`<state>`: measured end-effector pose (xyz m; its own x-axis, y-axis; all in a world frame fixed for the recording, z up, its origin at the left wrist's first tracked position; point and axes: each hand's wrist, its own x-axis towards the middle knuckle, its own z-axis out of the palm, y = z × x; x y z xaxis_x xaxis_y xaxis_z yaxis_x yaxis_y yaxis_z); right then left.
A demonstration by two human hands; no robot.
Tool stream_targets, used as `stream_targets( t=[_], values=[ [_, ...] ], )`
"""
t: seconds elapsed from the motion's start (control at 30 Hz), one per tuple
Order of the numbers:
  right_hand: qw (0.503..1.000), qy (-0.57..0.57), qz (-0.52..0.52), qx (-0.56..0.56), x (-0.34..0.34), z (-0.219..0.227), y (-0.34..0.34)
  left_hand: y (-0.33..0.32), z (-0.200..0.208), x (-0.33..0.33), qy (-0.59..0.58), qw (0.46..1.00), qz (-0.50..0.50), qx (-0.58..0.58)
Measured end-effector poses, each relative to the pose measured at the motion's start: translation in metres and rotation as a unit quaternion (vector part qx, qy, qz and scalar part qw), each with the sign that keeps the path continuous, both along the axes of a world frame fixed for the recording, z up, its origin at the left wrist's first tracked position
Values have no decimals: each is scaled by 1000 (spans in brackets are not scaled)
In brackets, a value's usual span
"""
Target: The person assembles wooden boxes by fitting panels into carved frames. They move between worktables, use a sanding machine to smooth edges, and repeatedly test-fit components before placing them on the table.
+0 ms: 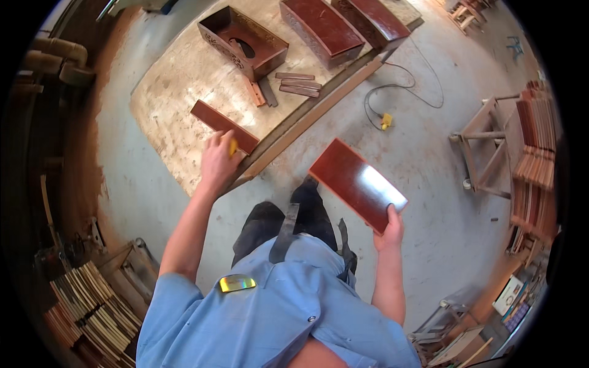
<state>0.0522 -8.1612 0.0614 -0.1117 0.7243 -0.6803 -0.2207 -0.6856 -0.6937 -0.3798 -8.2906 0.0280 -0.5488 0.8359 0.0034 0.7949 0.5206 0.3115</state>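
My right hand (390, 228) grips a glossy reddish-brown rectangular wooden panel (353, 183) by its near right corner, thumb on top, and holds it out over the floor beside the table. At the table's near corner, my left hand (219, 161) is closed around a small yellow object (233, 146), mostly hidden by the fingers. Just under that hand lies a narrow reddish-brown wooden board (211, 116) on the worktable (165, 92). Whether the yellow object touches the board, I cannot tell.
Along the table's far side stand a carved wooden box with an oval hole (273, 58) and two more reddish boxes (322, 27). Several short wood strips (299, 84) lie nearer. A cable with a yellow connector (386, 121) is on the floor. Stacked boards (534, 165) stand right, and more (95, 306) left.
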Motion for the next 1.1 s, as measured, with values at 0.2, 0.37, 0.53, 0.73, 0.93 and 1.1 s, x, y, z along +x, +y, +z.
stream_targets(
  t=[0.2, 0.37, 0.53, 0.73, 0.93, 1.1],
  values=[
    [1000, -13, -5, 19, -18, 7, 77, 96, -22, 2, -36, 998, 44, 8],
    [999, -34, -31, -14, -29, 15, 75, 104, -23, -30, -48, 994, 91, 26],
    [998, -13, -15, -55, -42, -5, 59, 186, 34, -112, -404, 855, 300, 126],
    [997, 27, -49, -50, -44, -17, 38, 231, 16, -153, -275, 931, 240, 13],
    [998, 61, 8, -30, -49, -10, 38, 151, 15, -156, -278, 912, 295, 61],
    [985, 130, 109, -11, -62, -24, 45, 23, 43, -121, -194, 923, 327, 65]
  ],
)
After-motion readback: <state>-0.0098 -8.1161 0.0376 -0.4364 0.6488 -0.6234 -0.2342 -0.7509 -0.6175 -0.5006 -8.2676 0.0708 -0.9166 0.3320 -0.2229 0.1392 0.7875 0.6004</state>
